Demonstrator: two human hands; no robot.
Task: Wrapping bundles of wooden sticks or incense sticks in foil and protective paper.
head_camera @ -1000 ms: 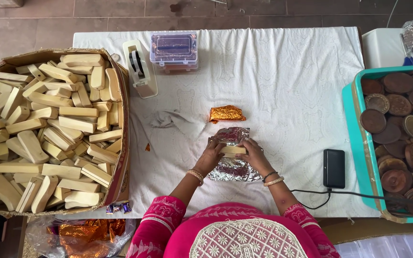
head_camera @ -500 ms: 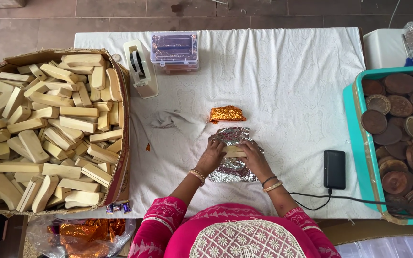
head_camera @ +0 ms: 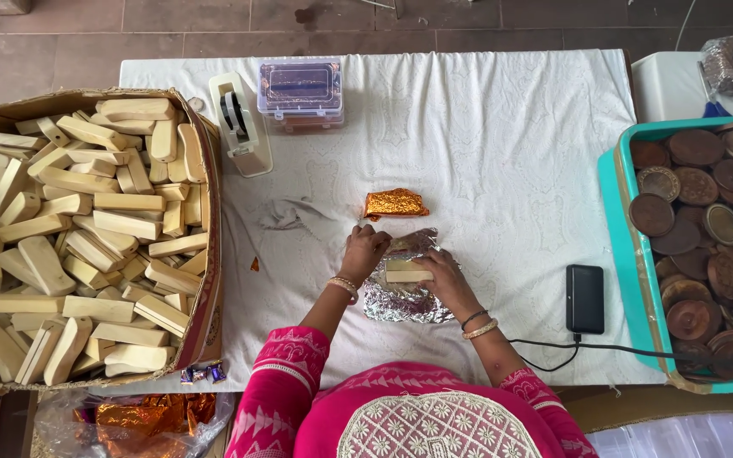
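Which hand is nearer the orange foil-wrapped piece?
Left. The left hand sits just below the orange foil-wrapped piece; the right hand is lower and further right, on the pale bar.

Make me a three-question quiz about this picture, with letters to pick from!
1. Where is the pale bar?
A. on the silver foil
B. in the teal tray
C. on the floor

2. What colour is the wrapped packet?
A. blue
B. orange-gold
C. green

3. What are the hands doing?
A. resting apart from the foil
B. touching the bar and foil
C. holding the tape dispenser

Answers: 1 A, the bar lies on the silver foil. 2 B, its wrapper shines orange-gold. 3 B, the left hand and right hand sit at the bar's two ends.
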